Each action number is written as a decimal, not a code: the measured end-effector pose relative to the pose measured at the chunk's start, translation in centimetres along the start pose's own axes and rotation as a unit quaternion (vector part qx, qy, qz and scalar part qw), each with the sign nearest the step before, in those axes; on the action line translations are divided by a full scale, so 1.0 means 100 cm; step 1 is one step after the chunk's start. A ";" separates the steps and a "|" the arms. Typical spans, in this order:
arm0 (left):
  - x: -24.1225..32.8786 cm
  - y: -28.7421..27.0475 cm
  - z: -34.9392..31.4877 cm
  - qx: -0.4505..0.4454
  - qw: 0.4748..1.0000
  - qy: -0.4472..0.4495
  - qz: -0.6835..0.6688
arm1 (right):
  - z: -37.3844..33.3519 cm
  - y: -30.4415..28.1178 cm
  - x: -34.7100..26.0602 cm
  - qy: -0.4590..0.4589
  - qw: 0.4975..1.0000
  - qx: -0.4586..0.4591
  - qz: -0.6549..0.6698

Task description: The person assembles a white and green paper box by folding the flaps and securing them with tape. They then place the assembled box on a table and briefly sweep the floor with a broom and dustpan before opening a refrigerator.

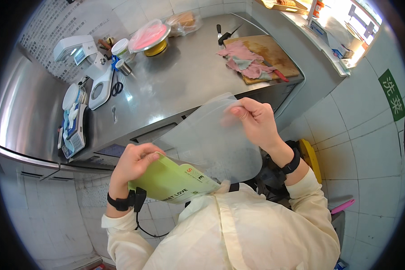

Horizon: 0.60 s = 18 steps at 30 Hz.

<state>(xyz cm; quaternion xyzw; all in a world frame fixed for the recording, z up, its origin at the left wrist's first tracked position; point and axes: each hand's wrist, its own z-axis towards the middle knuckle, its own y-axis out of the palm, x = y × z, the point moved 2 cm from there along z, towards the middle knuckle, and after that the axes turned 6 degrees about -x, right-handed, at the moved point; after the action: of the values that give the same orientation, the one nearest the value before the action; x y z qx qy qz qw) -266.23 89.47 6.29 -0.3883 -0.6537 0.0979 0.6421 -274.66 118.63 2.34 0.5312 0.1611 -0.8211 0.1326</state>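
Note:
My left hand (137, 161) is closed on the upper corner of a light green printed card panel (177, 180), which leans against the front of my cream top. In my right hand (255, 119), thumb and fingers pinch the upper edge of a clear plastic sheet (211, 139) with rounded corners. The sheet spreads between my two hands, its lower part close to the green panel. Whether the two are joined cannot be made out. Both hands are in front of the steel counter's near edge.
On the steel counter (166, 85) are a kitchen scale (75, 135), a white stand mixer (99, 72), scissors (117, 88) and a turntable with a pink-topped round item (149, 36). A cutting board (279, 54) at right carries a pink cloth (245, 60) and a red-handled knife (280, 75).

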 end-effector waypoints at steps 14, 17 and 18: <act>-0.043 0.011 0.025 -0.073 0.989 -0.086 -0.100 | -0.074 -0.023 0.101 0.231 0.958 -0.134 0.102; -0.048 0.014 0.032 -0.071 0.989 -0.080 -0.105 | -0.090 -0.032 0.097 0.201 0.950 -0.149 0.188; -0.050 0.015 0.033 -0.067 0.990 -0.074 -0.104 | -0.097 -0.033 0.100 0.222 0.947 -0.158 0.170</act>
<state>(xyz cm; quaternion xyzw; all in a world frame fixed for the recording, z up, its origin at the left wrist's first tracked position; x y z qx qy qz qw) -269.32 88.51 0.99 -0.3519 -0.7414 0.0146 0.5713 -271.92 125.12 -10.11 0.6917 0.2211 -0.6120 0.3132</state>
